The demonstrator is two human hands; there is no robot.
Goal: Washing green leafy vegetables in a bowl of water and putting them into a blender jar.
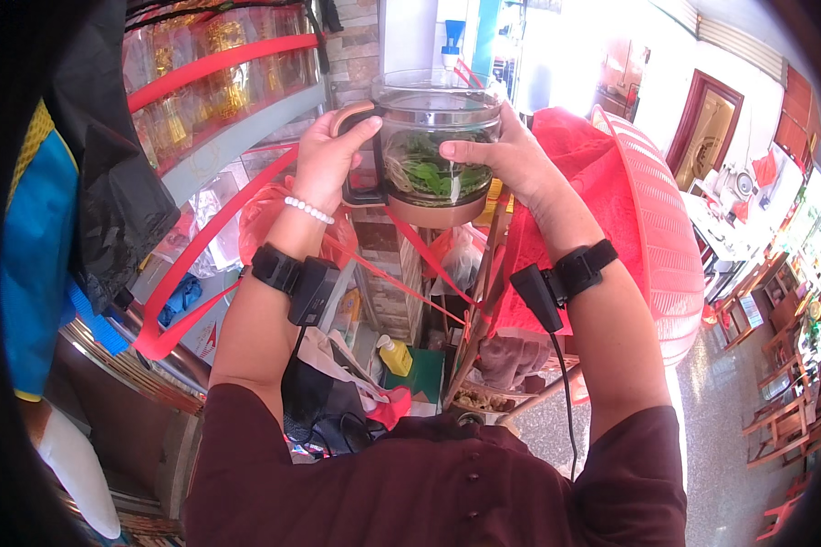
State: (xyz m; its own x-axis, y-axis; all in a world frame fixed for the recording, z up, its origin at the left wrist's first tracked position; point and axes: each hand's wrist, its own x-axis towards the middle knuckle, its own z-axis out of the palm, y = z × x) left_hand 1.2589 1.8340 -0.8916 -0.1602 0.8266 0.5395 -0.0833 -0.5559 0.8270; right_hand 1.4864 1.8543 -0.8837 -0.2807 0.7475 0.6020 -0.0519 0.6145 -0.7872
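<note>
A clear glass kettle (438,161) with a pinkish-gold base is held up in front of me. Green leaves (432,176) and pale, root-like strands show through its wall, with liquid around them. My left hand (325,154) grips the black and rose-gold handle (356,198), thumb across its upper part. Against the kettle's right side rests my right hand (513,154), its thumb over the front and its other fingers hidden behind the glass. Just above the kettle's open-looking top is a dispenser tap with a blue lever (453,37). Whether water flows cannot be told.
At right, a red cloth (554,205) hangs beside a large pink plastic basket (663,239). Red straps (205,253) cross at left, below a case of gold-decorated packages (212,89). A yellow pump bottle (395,355) stands low down. Wooden chairs (793,403) are far right.
</note>
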